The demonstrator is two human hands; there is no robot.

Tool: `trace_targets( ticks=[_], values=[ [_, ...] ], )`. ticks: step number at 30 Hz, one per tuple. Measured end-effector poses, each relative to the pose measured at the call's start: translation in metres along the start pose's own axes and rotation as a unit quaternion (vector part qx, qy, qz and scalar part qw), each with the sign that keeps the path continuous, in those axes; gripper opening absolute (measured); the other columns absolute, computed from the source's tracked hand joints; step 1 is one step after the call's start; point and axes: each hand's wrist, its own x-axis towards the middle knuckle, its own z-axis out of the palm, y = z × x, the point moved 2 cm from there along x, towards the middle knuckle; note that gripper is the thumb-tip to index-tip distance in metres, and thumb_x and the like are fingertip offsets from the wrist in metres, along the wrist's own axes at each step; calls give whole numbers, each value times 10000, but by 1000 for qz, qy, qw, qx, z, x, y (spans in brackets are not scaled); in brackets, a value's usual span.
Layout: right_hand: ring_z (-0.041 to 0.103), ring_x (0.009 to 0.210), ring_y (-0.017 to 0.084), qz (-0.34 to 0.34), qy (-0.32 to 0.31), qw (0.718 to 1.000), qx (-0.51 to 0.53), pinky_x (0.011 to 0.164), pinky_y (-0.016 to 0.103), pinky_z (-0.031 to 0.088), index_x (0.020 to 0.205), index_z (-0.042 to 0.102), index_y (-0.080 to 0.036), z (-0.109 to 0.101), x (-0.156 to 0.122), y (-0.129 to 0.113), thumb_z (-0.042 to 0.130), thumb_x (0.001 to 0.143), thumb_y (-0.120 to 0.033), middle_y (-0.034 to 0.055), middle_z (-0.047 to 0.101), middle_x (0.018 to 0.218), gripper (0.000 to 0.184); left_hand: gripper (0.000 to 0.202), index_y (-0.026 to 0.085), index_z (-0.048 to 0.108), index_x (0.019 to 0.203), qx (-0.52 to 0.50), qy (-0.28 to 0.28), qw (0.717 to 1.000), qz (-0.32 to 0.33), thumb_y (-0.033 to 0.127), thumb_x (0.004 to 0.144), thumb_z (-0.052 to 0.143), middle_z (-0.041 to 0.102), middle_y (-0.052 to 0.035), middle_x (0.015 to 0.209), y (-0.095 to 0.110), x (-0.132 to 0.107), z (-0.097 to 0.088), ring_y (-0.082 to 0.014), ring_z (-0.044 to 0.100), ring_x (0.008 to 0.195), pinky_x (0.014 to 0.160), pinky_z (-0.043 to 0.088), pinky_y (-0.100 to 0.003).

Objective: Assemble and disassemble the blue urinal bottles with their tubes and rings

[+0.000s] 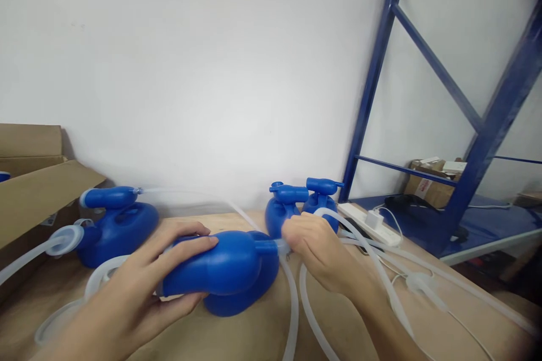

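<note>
A blue plastic bottle (pixel 215 262) with a rounded upper body and a narrow spout stands on the table before me. My left hand (pixel 165 271) grips its upper body from the left, fingers on top and thumb underneath. At the spout's right end, my right hand (pixel 315 248) is closed around a translucent hose end (pixel 282 246); the fingertips are partly hidden. Below that hand a clear hose (pixel 292 310) curves down toward the table's front. Under my left forearm lies a white cap with tubing (pixel 99 276), partly covered.
Another blue bottle (pixel 118 225) with a hose stands left, beside an open cardboard box (pixel 46 192). Two blue bottles (pixel 277 208) stand by the wall. Right are a white power strip (pixel 372 225), loose hoses, a white disc-shaped cap (pixel 420 282) and a blue metal rack (pixel 376 73).
</note>
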Motion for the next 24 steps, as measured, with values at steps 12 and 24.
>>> trace_targets(
  ticks=[12,24],
  values=[
    [485,487,153,93,123,988,-2,555,317,342,577,353,-250,-11,-2,-29,291,1115,-279,-7,499,515,543,319,326,629,1302,32,179,979,-94,480,1031,561,690,-24,1313,28,-16,32,-226,729,1133,957,619,-308],
    [535,514,185,100,127,987,16,610,329,447,553,520,-239,-6,-6,-30,181,1159,-426,25,540,527,720,494,329,578,1436,112,91,989,15,586,1017,531,698,-88,1288,36,-26,34,-254,764,1054,849,664,-314]
  ],
)
